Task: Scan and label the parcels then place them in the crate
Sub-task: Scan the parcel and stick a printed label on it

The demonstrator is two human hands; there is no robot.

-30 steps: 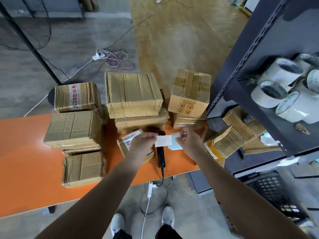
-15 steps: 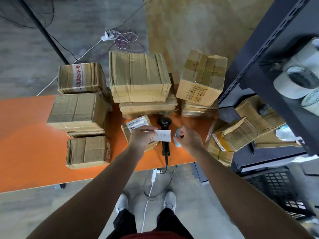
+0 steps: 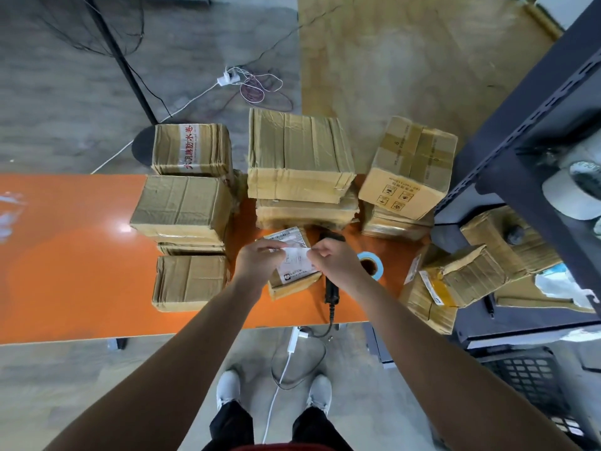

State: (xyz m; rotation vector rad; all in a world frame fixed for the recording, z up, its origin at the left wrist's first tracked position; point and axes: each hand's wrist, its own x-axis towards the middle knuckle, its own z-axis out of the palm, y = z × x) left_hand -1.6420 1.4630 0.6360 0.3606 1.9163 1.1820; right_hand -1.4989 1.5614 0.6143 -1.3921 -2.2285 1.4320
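The white label [image 3: 297, 260] is stretched between two hands, its long axis running left to right. The left hand [image 3: 257, 262] pinches one end and the right hand [image 3: 338, 265] the other, fingertips clamped on the paper. It hangs just above one small parcel [image 3: 294, 286], which lies lengthwise away from the person on the orange table [image 3: 81, 255]. Half a second ago only the left hand held it, over the one scanner [image 3: 331, 289]. One blue tape roll [image 3: 369, 255] lies beside the scanner — at least nine parcels show on the table.

Red Chinese characters, legibly 防水卷, run along a white strip [image 3: 188, 148] on the far-left carton [image 3: 208, 151]. The tilted right carton [image 3: 419, 164] shows a "6" on top and handling symbols on its side. The print on the white label [image 3: 297, 260] is unreadable.
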